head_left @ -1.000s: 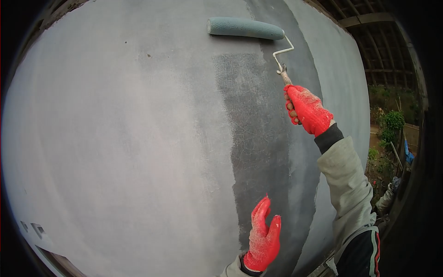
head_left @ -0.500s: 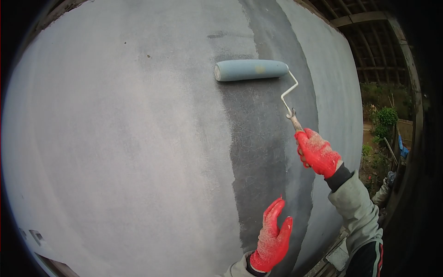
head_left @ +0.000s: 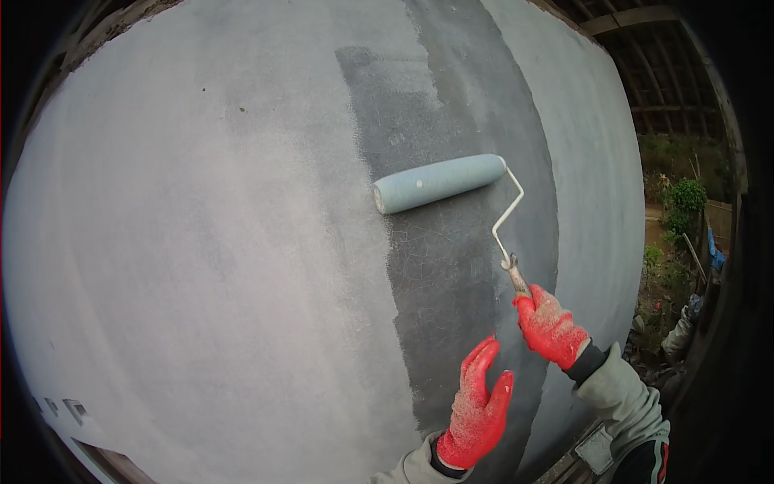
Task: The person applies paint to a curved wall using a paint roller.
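A pale blue paint roller [head_left: 439, 184] lies against the wall [head_left: 201, 242], tilted a little with its right end higher. Its white bent wire frame runs down to a worn handle [head_left: 517, 279]. My right hand [head_left: 551, 326], in a red glove, is wrapped round that handle. Below and left of it, my left hand [head_left: 476, 403], also red-gloved and dusted with white, is raised with fingers stretched and holds nothing. A dark grey damp-looking band [head_left: 439, 298] runs down the wall under the roller, between lighter grey areas.
Wooden roof beams [head_left: 645, 60] show at the upper right. Beyond the wall's right edge are a green bush [head_left: 685, 198], a blue cloth [head_left: 714, 250] and a leaning stick. Planks lie at the bottom right. A framed opening [head_left: 113, 464] shows at the lower left.
My right hand and the roller have moved down the wall, and the roller now tilts. Darker grey shows above it, where the surface was lighter. My left hand stays open in nearly the same place.
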`<state>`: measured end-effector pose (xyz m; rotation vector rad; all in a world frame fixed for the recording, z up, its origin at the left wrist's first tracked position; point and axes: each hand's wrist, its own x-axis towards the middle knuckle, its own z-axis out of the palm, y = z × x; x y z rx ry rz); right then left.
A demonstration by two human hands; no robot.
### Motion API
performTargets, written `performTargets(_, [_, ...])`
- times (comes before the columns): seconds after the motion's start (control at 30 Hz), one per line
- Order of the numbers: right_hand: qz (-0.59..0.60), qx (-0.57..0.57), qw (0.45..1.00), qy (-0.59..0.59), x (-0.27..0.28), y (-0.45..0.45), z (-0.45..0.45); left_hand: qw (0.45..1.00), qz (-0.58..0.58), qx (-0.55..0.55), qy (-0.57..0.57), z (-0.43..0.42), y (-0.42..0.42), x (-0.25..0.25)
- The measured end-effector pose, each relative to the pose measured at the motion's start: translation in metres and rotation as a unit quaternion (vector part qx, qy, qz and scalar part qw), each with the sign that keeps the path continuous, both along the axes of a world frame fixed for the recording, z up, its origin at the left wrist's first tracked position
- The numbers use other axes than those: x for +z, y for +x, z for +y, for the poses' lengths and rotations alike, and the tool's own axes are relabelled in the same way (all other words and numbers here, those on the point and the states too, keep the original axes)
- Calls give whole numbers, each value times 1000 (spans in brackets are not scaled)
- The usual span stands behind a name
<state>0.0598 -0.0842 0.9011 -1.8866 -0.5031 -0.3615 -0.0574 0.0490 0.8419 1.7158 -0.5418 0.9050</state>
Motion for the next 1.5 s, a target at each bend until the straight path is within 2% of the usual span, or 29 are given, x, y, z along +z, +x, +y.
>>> performTargets(0.03, [18, 11, 1000, 1, -21, -6, -4, 1000, 9, -8, 3, -4, 1, 0])
performTargets(0.07, [102, 46, 993, 28, -16, -32, -9, 1000, 17, -15, 7, -8, 3, 1])
performTargets(0.17, [168, 103, 975, 106, -6, -40, -18, 1000, 2, -21, 9, -21, 14, 2])
performTargets(0.4, [67, 212, 937, 270, 90, -13, -9, 1000, 4, 6, 1, -20, 13, 12])
performTargets(0.53, [61, 245, 929, 271, 124, 11, -13, 999, 8, 33, 3, -12, 15, 15])
performTargets(0.6, [63, 203, 944, 251, 129, 12, -15, 999, 4, 39, -1, -9, 17, 17])
performTargets(0.7, [70, 149, 965, 202, 107, 10, -22, 999, 8, 45, -5, -8, 22, 15])
performTargets(0.8, [81, 95, 984, 127, 60, 8, -30, 1000, -1, 26, -17, -6, 30, 6])
performTargets(0.83, [83, 71, 991, 80, 54, 8, -32, 1000, 5, 24, -14, -6, 32, 5])
performTargets(0.93, [100, 58, 991, 73, 63, 5, -36, 1000, 10, 18, -10, -13, 39, 9])
performTargets(1.0, [73, 43, 995, 60, 86, 7, -29, 1000, 11, 15, -5, -21, 44, 11])
performTargets(1.07, [-39, 19, 998, 39, 109, 13, -21, 999, 5, -25, -24, -31, 50, 12])
performTargets(1.2, [-75, 0, 997, 28, 116, 23, -14, 999, -2, -30, -16, -34, 52, 8])
performTargets(1.33, [-37, -13, 999, -13, 63, 24, -27, 999, 17, -1, -27, -18, 45, 3])
performTargets(1.37, [11, 9, 1000, -1, 55, 21, -28, 999, 23, 24, -19, -16, 45, 3])
performTargets(1.4, [62, 34, 997, 12, 52, 20, -28, 999, 24, 27, -22, -17, 46, 4])
performTargets(1.5, [19, 52, 997, 47, 76, 19, -19, 1000, 1, 18, -16, -25, 51, 10])
